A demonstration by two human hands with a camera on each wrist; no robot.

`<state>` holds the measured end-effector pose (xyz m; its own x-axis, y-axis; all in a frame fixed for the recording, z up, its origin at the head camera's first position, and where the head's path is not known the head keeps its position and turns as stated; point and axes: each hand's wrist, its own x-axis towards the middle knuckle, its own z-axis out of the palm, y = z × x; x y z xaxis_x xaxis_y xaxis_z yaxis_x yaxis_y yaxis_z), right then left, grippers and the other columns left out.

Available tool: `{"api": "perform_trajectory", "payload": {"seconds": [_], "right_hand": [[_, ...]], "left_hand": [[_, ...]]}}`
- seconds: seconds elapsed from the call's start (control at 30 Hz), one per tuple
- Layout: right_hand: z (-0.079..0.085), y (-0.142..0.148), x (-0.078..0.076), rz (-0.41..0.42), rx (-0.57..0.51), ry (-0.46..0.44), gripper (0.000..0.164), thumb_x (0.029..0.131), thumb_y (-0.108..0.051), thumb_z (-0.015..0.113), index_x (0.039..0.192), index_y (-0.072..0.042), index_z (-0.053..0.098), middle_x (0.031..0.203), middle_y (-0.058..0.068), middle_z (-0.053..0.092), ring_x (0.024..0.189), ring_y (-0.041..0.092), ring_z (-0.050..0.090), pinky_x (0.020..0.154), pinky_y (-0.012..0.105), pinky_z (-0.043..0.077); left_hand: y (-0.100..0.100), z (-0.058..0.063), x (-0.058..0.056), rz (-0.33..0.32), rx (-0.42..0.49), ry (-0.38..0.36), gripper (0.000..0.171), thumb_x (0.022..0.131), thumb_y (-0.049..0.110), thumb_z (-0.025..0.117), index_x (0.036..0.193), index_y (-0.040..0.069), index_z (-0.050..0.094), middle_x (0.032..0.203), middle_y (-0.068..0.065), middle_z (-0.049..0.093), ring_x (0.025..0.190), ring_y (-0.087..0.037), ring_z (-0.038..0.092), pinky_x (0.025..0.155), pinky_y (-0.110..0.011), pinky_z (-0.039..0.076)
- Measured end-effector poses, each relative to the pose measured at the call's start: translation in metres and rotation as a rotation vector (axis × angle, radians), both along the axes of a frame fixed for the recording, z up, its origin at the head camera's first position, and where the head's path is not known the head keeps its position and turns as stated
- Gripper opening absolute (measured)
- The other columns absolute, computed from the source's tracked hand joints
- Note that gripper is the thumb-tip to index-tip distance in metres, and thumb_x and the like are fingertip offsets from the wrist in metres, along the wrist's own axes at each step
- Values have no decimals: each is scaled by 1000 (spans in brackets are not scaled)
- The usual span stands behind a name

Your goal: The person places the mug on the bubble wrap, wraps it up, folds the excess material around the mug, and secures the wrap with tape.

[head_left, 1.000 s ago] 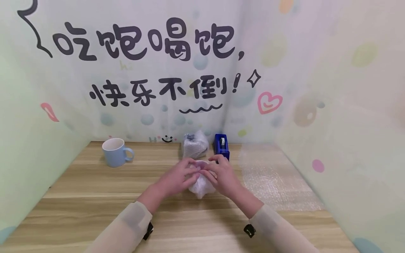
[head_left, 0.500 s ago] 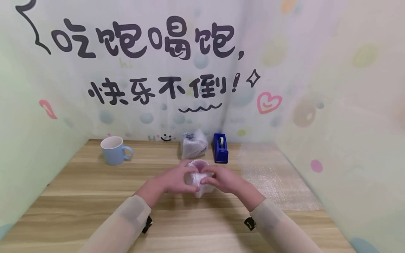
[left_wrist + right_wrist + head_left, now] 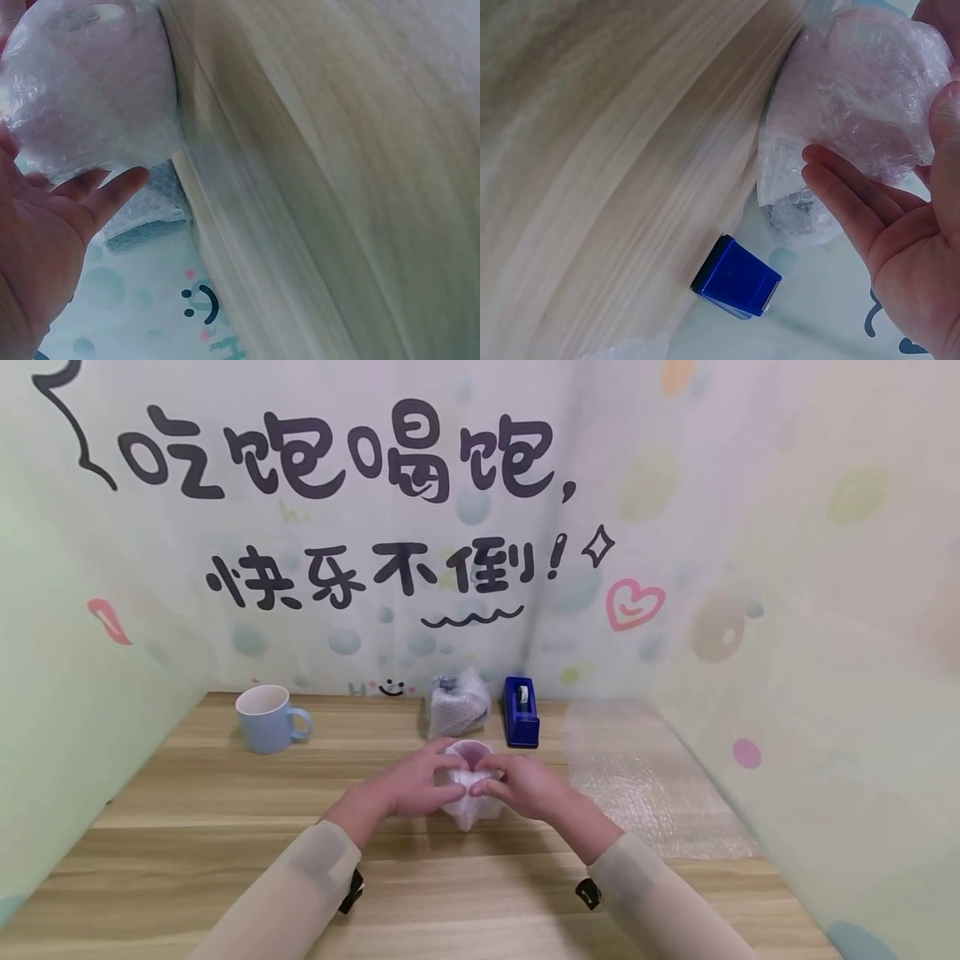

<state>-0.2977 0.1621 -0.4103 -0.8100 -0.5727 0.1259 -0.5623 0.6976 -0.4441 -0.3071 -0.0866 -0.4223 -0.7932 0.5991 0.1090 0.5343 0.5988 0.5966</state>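
Note:
A pink cup in bubble wrap stands on the table in front of me, its pink inside showing at the top. My left hand holds it from the left, fingers over the rim and thumb on the near side. From the right, my right hand pinches the wrap at the rim between thumb and fingers. In the left wrist view the wrapped cup appears crinkled and see-through, the left hand beside it. Some fingers of the right hand extend along the wrap in the right wrist view.
Behind the cup lies another bubble-wrapped bundle. A blue tape dispenser stands right of it. A light blue mug is at the back left. A flat bubble wrap sheet covers part of the table's right side.
Both hands have shifted from meeting over the cup's mouth to either side of its rim, thumbs lower on the near side. The pink inside shows more. Little differs over the last half second.

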Motion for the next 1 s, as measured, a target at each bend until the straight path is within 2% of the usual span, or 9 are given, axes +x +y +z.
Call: {"api": "perform_trajectory", "payload": {"seconds": [0.27, 0.37, 0.43, 0.5, 0.67, 0.77, 0.9, 0.97, 1.0], "right_hand": [[3, 6, -5, 41, -34, -44, 38, 105, -42, 72, 131, -15, 75, 127, 11, 79, 96, 19, 77, 84, 33, 63], [12, 15, -15, 39, -60, -128, 43, 109, -38, 69, 145, -15, 69, 134, 15, 77, 95, 22, 79, 84, 36, 65], [19, 23, -27, -40, -108, -162, 43, 112, -37, 65, 148, -14, 67, 129, 19, 78, 90, 24, 79, 81, 39, 66], [24, 31, -44, -174, -155, -145, 41, 113, -36, 61, 144, -11, 68, 119, 20, 80, 82, 23, 78, 76, 38, 65], [26, 49, -92, -478, -131, -51, 34, 113, -33, 56, 112, -3, 73, 95, 11, 72, 82, 21, 62, 77, 37, 52], [16, 54, -114, -542, -114, -105, 36, 112, -33, 58, 88, -6, 64, 78, 3, 55, 73, 20, 50, 71, 35, 44], [-4, 53, -135, -593, -146, -212, 56, 110, -41, 61, 64, -15, 42, 60, -6, 35, 60, 15, 34, 62, 32, 34], [-11, 49, -139, -633, -185, -261, 59, 110, -44, 60, 64, -15, 39, 62, -3, 37, 63, 17, 37, 65, 33, 37], [-13, 48, -140, -658, -211, -275, 57, 110, -45, 60, 65, -14, 46, 66, -1, 47, 68, 18, 45, 69, 35, 43]], "left_hand": [[3, 1, 0, 44, -42, -7, 44, 105, 40, 59, 141, 18, 74, 172, -11, 42, 150, -36, 52, 122, -58, 49], [3, 0, 0, 32, -33, 7, 44, 104, 38, 60, 139, 16, 74, 172, -13, 42, 148, -38, 54, 122, -58, 49], [3, -1, -1, 19, -17, 22, 44, 102, 36, 61, 138, 14, 75, 171, -17, 43, 145, -39, 56, 122, -59, 49], [3, -2, -1, 10, 0, 34, 44, 101, 35, 62, 136, 12, 76, 170, -19, 44, 141, -39, 59, 120, -59, 49], [2, -4, 0, 13, 29, 46, 44, 99, 34, 63, 134, 11, 77, 168, -19, 47, 134, -37, 62, 117, -58, 51], [1, -6, 1, 24, 32, 41, 45, 98, 35, 63, 135, 11, 76, 168, -17, 47, 139, -38, 60, 118, -58, 51], [0, -7, 2, 32, 35, 40, 47, 98, 36, 64, 136, 12, 76, 167, -15, 48, 139, -37, 59, 118, -57, 51], [0, -7, 2, 30, 39, 41, 46, 98, 36, 64, 135, 13, 76, 167, -14, 48, 138, -37, 60, 117, -56, 51], [1, -7, 1, 30, 40, 41, 46, 98, 36, 64, 135, 13, 76, 167, -14, 48, 138, -37, 59, 117, -56, 51]]}}
